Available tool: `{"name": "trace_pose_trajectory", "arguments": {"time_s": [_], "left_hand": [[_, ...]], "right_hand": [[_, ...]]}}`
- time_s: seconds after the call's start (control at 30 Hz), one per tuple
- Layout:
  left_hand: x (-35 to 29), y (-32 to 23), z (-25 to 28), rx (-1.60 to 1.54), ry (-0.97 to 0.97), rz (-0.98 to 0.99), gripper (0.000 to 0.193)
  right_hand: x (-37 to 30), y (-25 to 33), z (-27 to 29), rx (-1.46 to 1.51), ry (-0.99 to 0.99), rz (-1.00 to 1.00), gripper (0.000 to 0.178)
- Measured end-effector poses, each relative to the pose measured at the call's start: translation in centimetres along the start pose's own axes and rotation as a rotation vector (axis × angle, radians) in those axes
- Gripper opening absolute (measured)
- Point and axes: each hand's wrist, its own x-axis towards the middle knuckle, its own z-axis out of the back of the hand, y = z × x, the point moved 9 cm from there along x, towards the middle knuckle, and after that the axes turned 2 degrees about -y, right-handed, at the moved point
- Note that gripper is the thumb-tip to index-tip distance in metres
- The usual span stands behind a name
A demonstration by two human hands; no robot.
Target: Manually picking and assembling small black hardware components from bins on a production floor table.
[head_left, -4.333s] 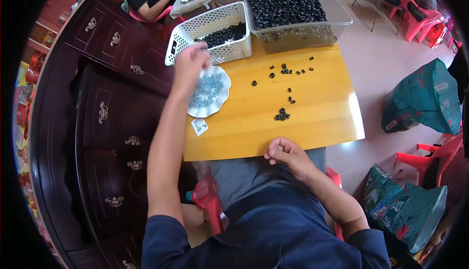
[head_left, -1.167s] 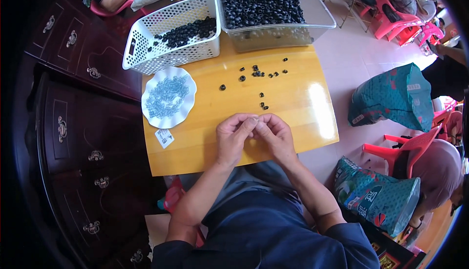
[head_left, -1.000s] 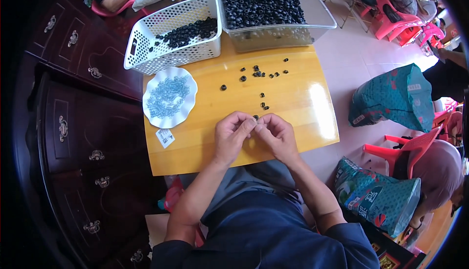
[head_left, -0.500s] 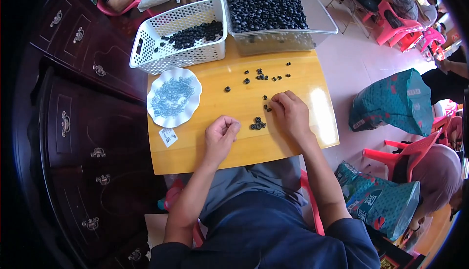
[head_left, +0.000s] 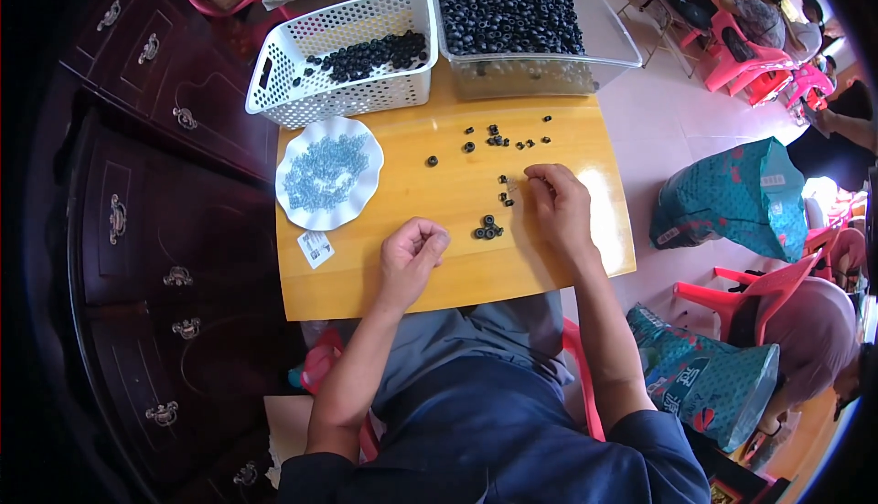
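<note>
On the yellow tabletop, my left hand rests closed, thumb pressed against the curled index finger; whatever lies inside is hidden. My right hand is at the table's right side, its thumb and index fingertips slightly apart with nothing visible between them. Just left of those fingertips are a few small black ring-shaped parts and a faint clear piece. A tight cluster of black rings sits between my hands. Farther back are several scattered black rings and a lone ring.
A scalloped white plate holds many clear bluish pieces, with a white label beside it. Behind stand a white perforated basket and a clear bin, both containing black parts. Dark drawers line the left; teal bags stand right.
My right hand has shifted slightly right, away from the small black parts, and its fingertips have parted. My left hand stays nearly still. The whole view has shifted a little.
</note>
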Motion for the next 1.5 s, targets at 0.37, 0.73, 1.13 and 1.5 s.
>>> {"name": "trace_pose_trajectory", "arguments": {"time_s": [0.37, 0.73, 1.13, 1.5], "left_hand": [[-0.1, 0.3, 0.4, -0.035, -0.014, -0.056, 0.011], [-0.4, 0.6, 0.7, -0.062, 0.012, -0.027, 0.010], [-0.6, -7.3, -2.1, 0.077, -0.056, -0.324, 0.008], [-1.6, -8.5, -7.5, 0.229, 0.066, -0.442, 0.011]], "right_hand": [[4.9, 4.7, -5.8, -0.257, 0.108, 0.287, 0.019], [6.1, 4.1, -9.8, -0.445, 0.254, 0.303, 0.012], [-6.2, 1.4, -5.9, 1.313, 0.445, -0.610, 0.026], [-10.2, 0.2, -6.2, 1.503, 0.326, -0.699, 0.016]]}}
